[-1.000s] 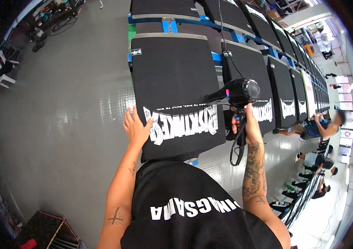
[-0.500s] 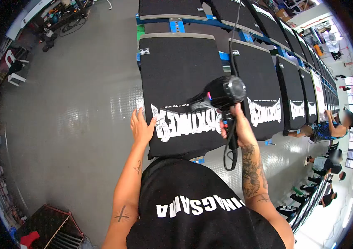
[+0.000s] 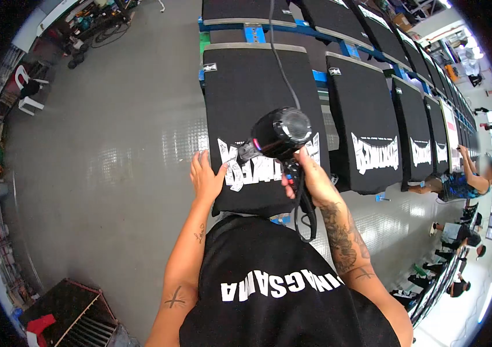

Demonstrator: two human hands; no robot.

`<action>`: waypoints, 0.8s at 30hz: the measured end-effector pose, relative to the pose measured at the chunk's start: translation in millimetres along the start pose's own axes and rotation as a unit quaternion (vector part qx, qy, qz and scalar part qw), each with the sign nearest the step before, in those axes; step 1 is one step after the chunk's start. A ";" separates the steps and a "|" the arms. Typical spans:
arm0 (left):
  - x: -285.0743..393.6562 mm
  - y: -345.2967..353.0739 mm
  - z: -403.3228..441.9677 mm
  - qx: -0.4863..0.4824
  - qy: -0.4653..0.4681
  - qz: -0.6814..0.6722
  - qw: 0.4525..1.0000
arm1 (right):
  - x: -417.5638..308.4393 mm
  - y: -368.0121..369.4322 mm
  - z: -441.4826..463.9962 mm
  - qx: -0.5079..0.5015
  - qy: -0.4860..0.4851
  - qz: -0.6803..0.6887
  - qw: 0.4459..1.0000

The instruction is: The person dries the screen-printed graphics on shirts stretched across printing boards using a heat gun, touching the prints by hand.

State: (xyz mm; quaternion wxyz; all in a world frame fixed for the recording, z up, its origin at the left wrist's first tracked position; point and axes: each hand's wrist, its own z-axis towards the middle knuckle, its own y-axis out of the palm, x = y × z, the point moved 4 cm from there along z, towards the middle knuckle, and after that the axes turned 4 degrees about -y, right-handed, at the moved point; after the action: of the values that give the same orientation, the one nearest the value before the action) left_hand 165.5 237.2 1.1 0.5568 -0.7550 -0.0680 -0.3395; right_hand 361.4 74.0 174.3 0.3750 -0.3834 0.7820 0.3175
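My right hand point(image 3: 310, 176) is closed around the handle of a black hair dryer point(image 3: 280, 134), its nozzle pointing left and down over a white print point(image 3: 254, 173). The print lies on a black shirt point(image 3: 257, 87) stretched over a flat board in front of me. Part of the lettering is hidden behind the dryer and my hand. My left hand point(image 3: 206, 176) rests at the shirt's left edge with fingers extended, near the print's left end, and holds nothing. The dryer's power cord point(image 3: 283, 63) runs upward from it.
More boards with printed black shirts point(image 3: 367, 115) stand in a row to the right on a blue frame point(image 3: 254, 33). A person point(image 3: 465, 176) works farther along the row. Grey floor point(image 3: 101, 156) lies to the left, with a white chair point(image 3: 30, 104) and a dark rack point(image 3: 72, 312).
The hair dryer in my right hand has moved left across the print, toward its left end. My left hand stays by the shirt's left edge. The view has shifted slightly.
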 end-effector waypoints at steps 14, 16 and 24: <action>-16.4 16.8 -3.1 -0.023 0.004 -0.023 0.999 | 3.8 -152.6 -73.8 0.242 -0.035 0.017 0.970; -24.4 16.5 -6.3 -0.022 0.002 -0.033 0.999 | 2.2 -149.7 -76.3 0.243 -0.031 0.011 0.969; -13.2 12.0 -30.7 -0.026 0.005 -0.057 0.998 | 4.2 -81.4 -51.0 0.096 -0.013 0.025 0.995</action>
State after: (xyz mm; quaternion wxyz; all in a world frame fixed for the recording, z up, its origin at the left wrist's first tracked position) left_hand 147.8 209.1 -11.6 0.5168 -0.7626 -0.0999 -0.3760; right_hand 410.3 -8.6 180.1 0.4119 -0.3216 0.8135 0.2551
